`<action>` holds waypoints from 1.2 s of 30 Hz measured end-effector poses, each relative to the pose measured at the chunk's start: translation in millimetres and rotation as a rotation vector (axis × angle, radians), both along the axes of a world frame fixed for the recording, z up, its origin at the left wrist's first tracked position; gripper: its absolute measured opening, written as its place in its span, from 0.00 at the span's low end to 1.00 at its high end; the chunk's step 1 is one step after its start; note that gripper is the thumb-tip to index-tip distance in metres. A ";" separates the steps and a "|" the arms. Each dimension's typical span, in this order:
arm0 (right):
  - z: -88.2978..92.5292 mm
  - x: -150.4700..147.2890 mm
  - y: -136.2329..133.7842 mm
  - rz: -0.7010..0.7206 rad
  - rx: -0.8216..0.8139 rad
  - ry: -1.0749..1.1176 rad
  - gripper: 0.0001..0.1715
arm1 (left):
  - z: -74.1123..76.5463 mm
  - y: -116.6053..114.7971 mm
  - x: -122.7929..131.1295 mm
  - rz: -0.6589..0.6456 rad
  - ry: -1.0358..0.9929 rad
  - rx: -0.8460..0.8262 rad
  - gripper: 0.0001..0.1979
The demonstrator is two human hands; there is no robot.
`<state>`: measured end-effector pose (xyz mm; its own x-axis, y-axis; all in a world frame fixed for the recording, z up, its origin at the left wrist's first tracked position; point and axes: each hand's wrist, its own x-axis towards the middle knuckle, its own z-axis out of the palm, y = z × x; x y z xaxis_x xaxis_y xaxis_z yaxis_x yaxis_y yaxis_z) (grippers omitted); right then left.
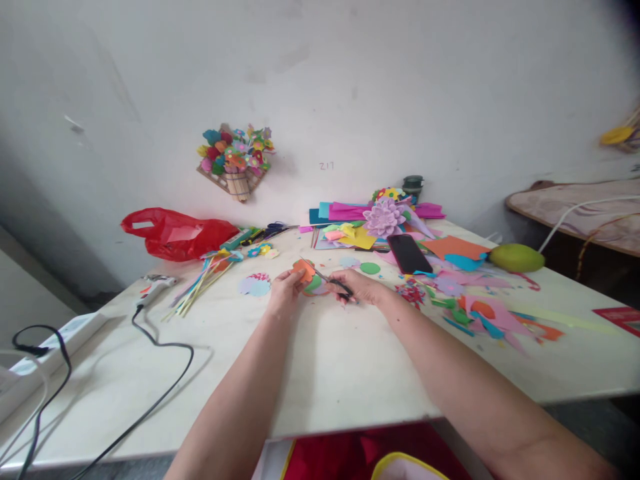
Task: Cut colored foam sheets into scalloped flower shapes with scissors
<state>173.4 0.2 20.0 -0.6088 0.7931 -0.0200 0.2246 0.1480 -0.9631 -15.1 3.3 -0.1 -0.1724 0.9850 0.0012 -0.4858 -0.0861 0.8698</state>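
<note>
My left hand pinches an orange craft piece with a rounded outline, above the middle of the table. In my right hand is a pair of scissors with dark handles, the blades pointing left against the orange piece. Whether the blades are apart is too small to tell. A green round piece lies just beneath, partly covered by the hands. Left of them are pale blue and lilac circles, and behind my right hand is a green circle.
A phone lies right of centre, near coloured scraps and a green mango-like fruit. At the left are a red plastic bag, flower stems, a glue gun with its cord, and a power strip.
</note>
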 end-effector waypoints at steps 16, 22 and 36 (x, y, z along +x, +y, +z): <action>-0.5 0.1 2.5 -0.009 -0.077 0.022 0.12 | -0.1 -0.1 -0.4 -0.013 -0.009 -0.005 0.04; 3.6 0.3 -1.2 -0.013 -0.104 0.037 0.09 | 0.2 -1.0 -0.9 -0.008 -0.013 -0.006 0.06; -4.0 -0.6 2.8 -0.073 -0.092 0.110 0.09 | 2.7 -4.9 2.5 -0.050 -0.081 0.022 0.08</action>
<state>172.8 3.0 15.9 -0.5523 0.8331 -0.0314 0.1240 0.0449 -0.9913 -12.6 -1.7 2.6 -0.1236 0.9923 0.0109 -0.5588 -0.0787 0.8255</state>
